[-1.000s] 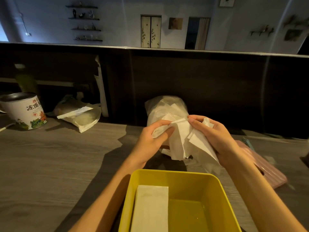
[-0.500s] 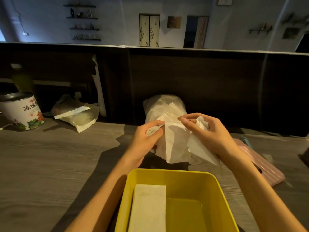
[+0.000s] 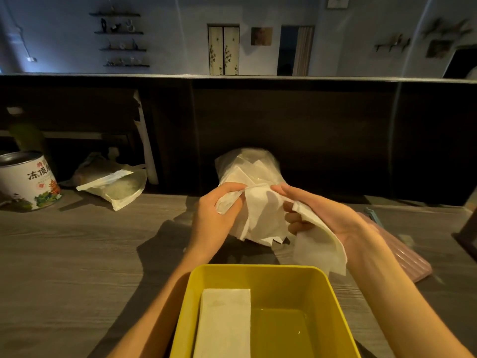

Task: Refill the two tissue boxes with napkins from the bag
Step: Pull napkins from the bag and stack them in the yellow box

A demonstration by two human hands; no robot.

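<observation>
Both hands, left hand point(image 3: 215, 215) and right hand point(image 3: 322, 215), are pinching loose napkins point(image 3: 263, 215) above the surface beyond the yellow tissue box point(image 3: 325, 288), and a slack grip is risking sheets slipping and scattering.

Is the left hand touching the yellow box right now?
Apart. The head view shows the left hand raised beyond the yellow box, pinching the napkins, with bare table between hand and rim. Only its forearm passes beside the box.

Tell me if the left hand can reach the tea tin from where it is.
Probably not yet: the left hand grips napkins. The tea tin stands far off on open table, nothing between.
</observation>
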